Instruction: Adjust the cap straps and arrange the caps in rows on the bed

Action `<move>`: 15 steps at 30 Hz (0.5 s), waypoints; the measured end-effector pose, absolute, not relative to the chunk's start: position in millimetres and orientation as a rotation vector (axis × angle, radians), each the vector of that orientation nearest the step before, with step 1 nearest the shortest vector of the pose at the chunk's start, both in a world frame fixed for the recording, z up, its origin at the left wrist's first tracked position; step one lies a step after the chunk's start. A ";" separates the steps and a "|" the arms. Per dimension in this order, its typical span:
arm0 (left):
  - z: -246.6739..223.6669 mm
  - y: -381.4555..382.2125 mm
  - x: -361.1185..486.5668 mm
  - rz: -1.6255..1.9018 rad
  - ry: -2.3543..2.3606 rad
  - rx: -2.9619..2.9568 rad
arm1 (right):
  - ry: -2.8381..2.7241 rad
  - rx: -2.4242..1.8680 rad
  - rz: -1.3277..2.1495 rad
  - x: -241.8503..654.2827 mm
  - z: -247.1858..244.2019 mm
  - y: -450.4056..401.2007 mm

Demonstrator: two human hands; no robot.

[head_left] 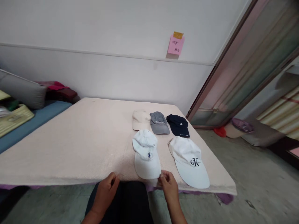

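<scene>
A white baseball cap (146, 155) with a small dark-blue horse-rider emblem lies on the bed, its brim facing me. The fingertips of my right hand (168, 183) are pinched on the right front edge of that brim. My left hand (107, 188) is loosely closed over my lap at the bed's front edge, left of the cap and apart from it; nothing shows in its fingers. To the right lies a white cap (189, 160) with black CK letters. Behind are a cream cap (141, 119), a grey cap (159, 123) and a navy cap (178, 125) in a row.
The caps lie on a bed with a pale pink cover (70, 149), against a white wall (112, 77). A pink note (176, 46) is taped there. At the left are a grey pillow (23, 90) and a yellow bag (17, 117). A sliding door (224, 77) stands at the right.
</scene>
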State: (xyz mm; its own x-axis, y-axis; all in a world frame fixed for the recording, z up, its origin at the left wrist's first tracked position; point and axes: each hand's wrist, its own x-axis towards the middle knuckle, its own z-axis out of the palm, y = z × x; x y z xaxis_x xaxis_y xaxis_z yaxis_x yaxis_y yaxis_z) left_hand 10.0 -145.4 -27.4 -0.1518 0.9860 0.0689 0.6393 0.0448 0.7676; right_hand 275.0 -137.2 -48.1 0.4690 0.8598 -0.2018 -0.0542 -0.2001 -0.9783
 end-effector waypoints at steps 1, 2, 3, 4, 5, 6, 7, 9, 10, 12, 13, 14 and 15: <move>-28.9 -145.8 7.1 0.908 1.818 1.686 | -0.670 -1.546 1.002 271.7 -50.0 -138.9; -30.4 -146.2 4.1 0.885 1.787 1.742 | -0.593 -1.520 1.033 266.6 -51.2 -140.1; -31.8 -146.5 1.2 0.877 1.771 1.776 | -0.501 -1.470 1.074 260.3 -51.6 -140.5; -33.1 -146.9 -1.4 0.879 1.769 1.786 | -0.398 -1.403 1.121 253.4 -51.1 -140.0; -34.0 -147.5 -3.6 0.887 1.764 1.788 | -0.295 -1.326 1.160 246.5 -49.7 -138.6; -34.7 -148.2 -5.4 0.901 1.752 1.788 | -0.201 -1.246 1.188 240.2 -47.6 -136.5; -35.0 -149.2 -6.8 0.919 1.739 1.783 | -0.114 -1.174 1.209 234.8 -44.9 -133.7; -34.5 -152.0 -8.4 0.966 1.701 1.762 | 0.014 -1.075 1.237 227.3 -38.1 -128.1; -33.6 -153.5 -8.7 0.990 1.675 1.737 | 0.054 -1.046 1.255 224.9 -34.0 -126.2; -30.0 -155.5 -8.5 1.017 1.606 1.639 | 0.087 -1.011 1.313 221.4 -24.6 -126.2; -27.2 -155.7 -8.0 1.020 1.564 1.558 | 0.082 -0.998 1.340 219.7 -19.3 -128.8; -23.3 -155.1 -7.4 1.018 1.518 1.458 | 0.067 -0.978 1.365 217.7 -13.8 -133.4; -18.5 -153.8 -6.5 1.017 1.467 1.341 | 0.051 -0.948 1.393 215.4 -8.2 -139.9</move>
